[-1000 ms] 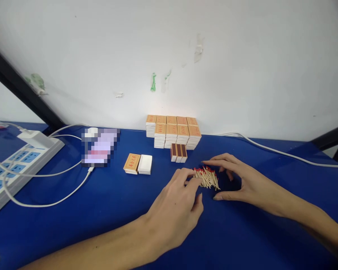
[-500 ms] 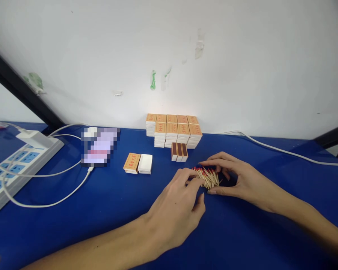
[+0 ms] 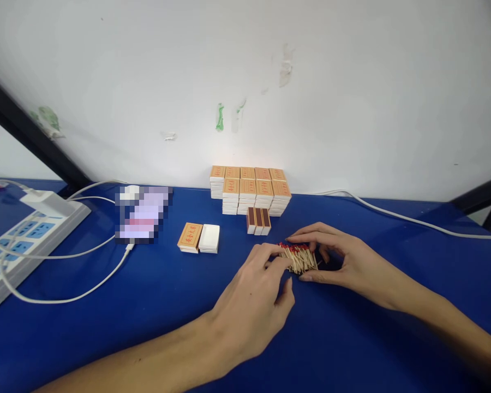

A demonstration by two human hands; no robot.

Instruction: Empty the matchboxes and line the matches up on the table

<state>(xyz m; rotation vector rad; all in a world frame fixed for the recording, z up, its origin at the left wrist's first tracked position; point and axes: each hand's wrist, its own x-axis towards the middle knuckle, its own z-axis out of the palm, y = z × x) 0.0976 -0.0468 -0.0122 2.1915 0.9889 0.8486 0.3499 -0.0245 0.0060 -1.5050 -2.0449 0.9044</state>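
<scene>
**Both hands gathered on a match pile, blue desk**

Far left: a white power strip (image 3: 22, 240) lies at the edge of the blue desk (image 3: 147, 305), with white cables (image 3: 65, 297) looping off it. One cable runs to a blurred flat object (image 3: 142, 214), just right of the strip; its identity cannot be told.

Centre left: two matchboxes (image 3: 199, 238) lie flat and side by side, one with an orange label, one plain white. They are well apart from either hand.

Centre rear: a stack of matchboxes (image 3: 250, 191), orange tops, stands against the white wall (image 3: 270, 82). Just in front of it, three boxes (image 3: 258, 220) stand on edge, brown striking sides up.

Centre right: the left hand (image 3: 249, 305) reaches in from lower left, fingers curled, fingertips touching the near-left edge of the pile of matches (image 3: 299, 256). Its grip is narrow, pressing on the pile; whether any match is actually pinched is probably not resolvable here.

The matches lie on the desk between the two hands, in front of the three upright boxes, red heads mostly toward the rear.

Right: the right hand (image 3: 343, 259) cups the pile from the right, index finger over the far side, thumb along the near side. Its grip is half closed around the pile. A white cable (image 3: 413, 221) trails along the rear right.
</scene>
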